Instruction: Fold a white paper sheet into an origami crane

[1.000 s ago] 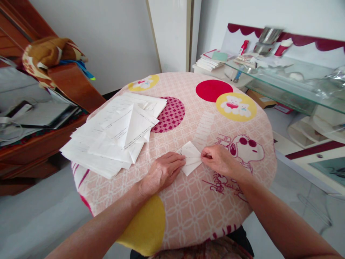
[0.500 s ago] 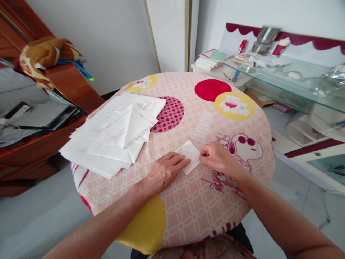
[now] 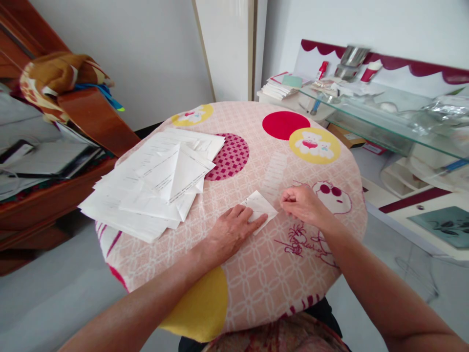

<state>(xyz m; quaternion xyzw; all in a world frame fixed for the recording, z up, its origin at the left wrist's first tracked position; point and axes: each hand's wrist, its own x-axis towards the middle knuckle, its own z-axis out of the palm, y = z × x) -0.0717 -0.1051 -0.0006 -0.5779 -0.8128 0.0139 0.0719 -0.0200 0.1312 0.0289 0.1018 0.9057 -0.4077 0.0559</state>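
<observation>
Paper piece (image 3: 261,204) on tablecloth (image 3: 252,278); paper pile (image 3: 146,188) left of it, same tablecloth; glass shelf (image 3: 359,109) beyond, at right.

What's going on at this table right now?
Someone is handling a small folded paper at a cloth-covered table. Their left hand rests on it, index finger stretched across; the right hand, fingers curled, is just beside its right corner. A pile of papers lies on the table's left side.

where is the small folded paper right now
In the head view, the small folded paper lies on the tablecloth, right of the paper stack, partly covered by the left hand and just left of the right hand.
</observation>
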